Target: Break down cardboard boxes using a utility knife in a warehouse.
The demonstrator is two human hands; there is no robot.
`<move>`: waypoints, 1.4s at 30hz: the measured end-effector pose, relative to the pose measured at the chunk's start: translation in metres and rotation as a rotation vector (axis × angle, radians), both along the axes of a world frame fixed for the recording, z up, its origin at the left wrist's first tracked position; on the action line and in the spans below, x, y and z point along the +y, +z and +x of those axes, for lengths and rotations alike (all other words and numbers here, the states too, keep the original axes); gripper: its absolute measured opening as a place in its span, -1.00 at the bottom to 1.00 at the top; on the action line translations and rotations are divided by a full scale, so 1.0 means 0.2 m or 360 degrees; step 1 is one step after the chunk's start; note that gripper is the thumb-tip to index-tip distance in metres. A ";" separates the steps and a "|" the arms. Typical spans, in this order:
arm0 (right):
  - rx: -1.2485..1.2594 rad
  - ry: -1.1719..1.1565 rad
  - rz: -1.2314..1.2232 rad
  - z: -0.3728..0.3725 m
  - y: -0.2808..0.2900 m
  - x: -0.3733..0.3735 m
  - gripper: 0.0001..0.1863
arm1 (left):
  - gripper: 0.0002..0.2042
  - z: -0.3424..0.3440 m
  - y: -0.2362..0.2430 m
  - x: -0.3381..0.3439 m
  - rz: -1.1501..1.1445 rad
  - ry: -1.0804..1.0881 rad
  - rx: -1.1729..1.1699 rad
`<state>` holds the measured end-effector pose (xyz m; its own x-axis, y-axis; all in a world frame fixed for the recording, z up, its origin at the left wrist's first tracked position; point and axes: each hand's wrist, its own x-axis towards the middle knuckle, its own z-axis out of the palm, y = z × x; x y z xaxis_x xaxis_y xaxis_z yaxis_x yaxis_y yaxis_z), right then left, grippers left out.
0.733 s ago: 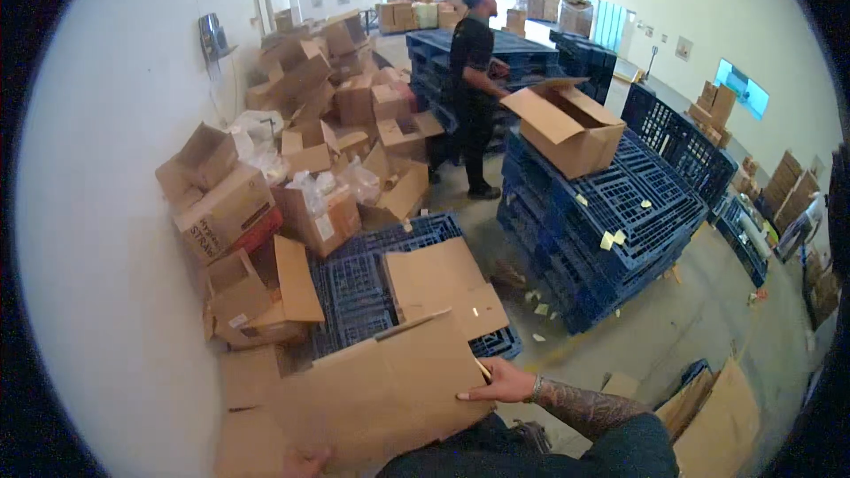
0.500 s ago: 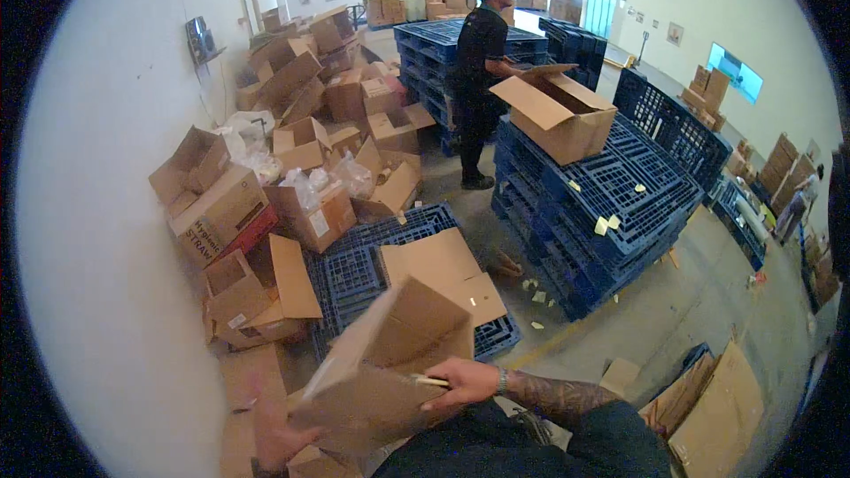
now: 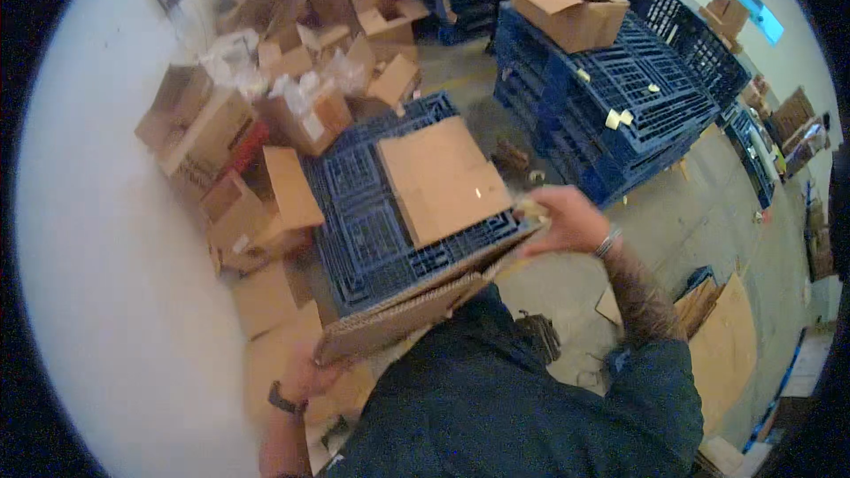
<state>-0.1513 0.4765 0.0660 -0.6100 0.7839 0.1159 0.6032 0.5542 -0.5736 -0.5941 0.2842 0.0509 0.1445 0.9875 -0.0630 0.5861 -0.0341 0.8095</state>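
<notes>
A: Hands first?
B: Both gripping one flattened carton (image 3: 394, 326). Left hand (image 3: 314, 376), blurred, clasps its lower left end; right hand (image 3: 571, 221) pinches the upper right end. Something yellowish shows by the right fingers; too blurred to name.
A: Carton's position?
B: Nearly edge-on, in front of the blue plastic pallet's (image 3: 367, 235) near edge. Cannot tell if they touch.
A: Progress?
B: Flattening looks finished for this one, layers close together. A flat cardboard sheet (image 3: 443, 181) already lies on the pallet, toward its right edge.
A: Unflattened?
B: Several. One open-flapped carton (image 3: 297, 190) stands beside the pallet's left edge, more heaped past the far left corner. Another open carton (image 3: 575, 26) sits at the pallet stack's (image 3: 660, 57) far left corner. Judgement: plenty left uncollapsed; exact count hidden in the heap.
</notes>
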 end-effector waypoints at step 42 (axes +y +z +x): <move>-0.0043 -0.1406 -0.1531 1.86 -1.63 -0.39 -0.71 | -0.59 0.92 -1.82 0.72 -0.0438 -0.0317 0.0332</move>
<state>0.2211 0.3994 -0.2608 0.1568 0.6799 -0.7163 0.5677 -0.6556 -0.4980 -0.4095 0.4275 -0.3132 0.2877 0.8836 -0.3694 0.7429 0.0376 0.6684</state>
